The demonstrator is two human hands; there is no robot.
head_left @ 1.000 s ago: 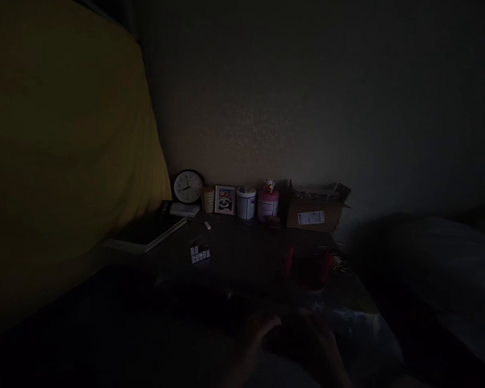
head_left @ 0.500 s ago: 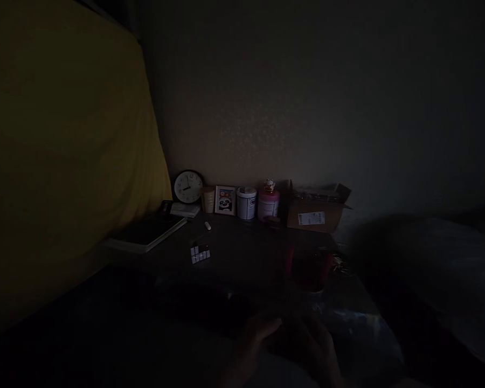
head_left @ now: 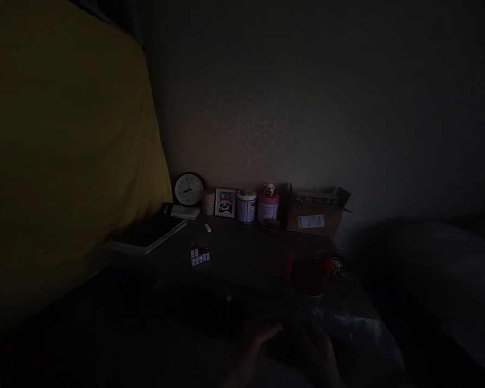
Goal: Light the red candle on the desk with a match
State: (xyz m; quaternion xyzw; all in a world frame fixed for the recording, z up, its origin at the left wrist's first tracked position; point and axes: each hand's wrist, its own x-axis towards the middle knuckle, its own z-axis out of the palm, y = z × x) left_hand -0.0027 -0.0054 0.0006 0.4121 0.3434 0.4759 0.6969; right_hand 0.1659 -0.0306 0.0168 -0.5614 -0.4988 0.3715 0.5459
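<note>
Left hand [head_left: 257,338] near right hand [head_left: 318,345], both shadowed; red-sided object [head_left: 309,274] beyond

Far on table [head_left: 242,248], left to right: clock [head_left: 189,188], picture frame [head_left: 225,203], carton [head_left: 312,218]. Book [head_left: 149,236] nearer, left; cube [head_left: 200,257] right of book.

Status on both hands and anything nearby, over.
Left hand, right hand: close together, low in view. Anything held: too dark to tell. Beyond them: red-sided object; puzzle cube off left.
</note>
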